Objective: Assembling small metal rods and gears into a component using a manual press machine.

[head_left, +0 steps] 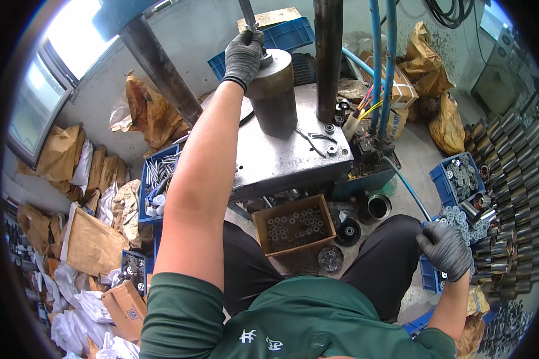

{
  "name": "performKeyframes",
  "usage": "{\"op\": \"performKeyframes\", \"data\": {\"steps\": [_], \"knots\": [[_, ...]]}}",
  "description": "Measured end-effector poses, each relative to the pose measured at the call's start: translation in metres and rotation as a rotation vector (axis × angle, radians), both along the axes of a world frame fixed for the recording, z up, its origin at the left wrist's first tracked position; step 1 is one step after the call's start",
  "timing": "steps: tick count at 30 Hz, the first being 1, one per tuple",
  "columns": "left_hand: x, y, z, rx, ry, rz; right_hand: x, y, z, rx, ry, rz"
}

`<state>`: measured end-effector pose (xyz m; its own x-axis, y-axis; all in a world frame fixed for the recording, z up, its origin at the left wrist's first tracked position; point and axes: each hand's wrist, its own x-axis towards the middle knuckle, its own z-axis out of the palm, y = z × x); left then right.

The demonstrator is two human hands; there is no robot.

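My left hand [244, 58], in a grey knit glove, is closed around the lower end of an upright metal rod [248, 15]. It sits right above a thick steel cylinder [272, 84] standing on the press table [260, 158]. A small metal collar [266, 60] shows beside the fingers on the cylinder's top; the rest is hidden by the glove. At the right, by my knee, my gloved right hand [446, 251] is closed at the end of a long blue lever [408, 188]. Blue bins of round grey parts [458, 221] lie just beyond it.
Steel columns [328, 60] and blue hoses [383, 72] rise beside the table. Small rollers and curved metal pieces [317, 140] lie on it. Below stands a cardboard box of rings [296, 227]. Stacked tubes [515, 179] line the right; a bin of bolts [159, 173] is left.
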<state>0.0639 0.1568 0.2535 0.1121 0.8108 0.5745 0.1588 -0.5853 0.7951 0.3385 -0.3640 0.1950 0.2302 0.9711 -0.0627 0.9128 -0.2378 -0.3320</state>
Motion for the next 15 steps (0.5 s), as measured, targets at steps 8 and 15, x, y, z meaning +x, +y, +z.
{"op": "performKeyframes", "data": {"steps": [8,15], "knots": [[-0.005,0.010,-0.003,-0.017,-0.042,-0.033,0.004,0.012,0.010,0.119,-0.040,0.082],[-0.006,-0.001,0.003,0.141,0.125,0.152,0.038,0.124,0.094,1.105,-0.710,0.350]]}}
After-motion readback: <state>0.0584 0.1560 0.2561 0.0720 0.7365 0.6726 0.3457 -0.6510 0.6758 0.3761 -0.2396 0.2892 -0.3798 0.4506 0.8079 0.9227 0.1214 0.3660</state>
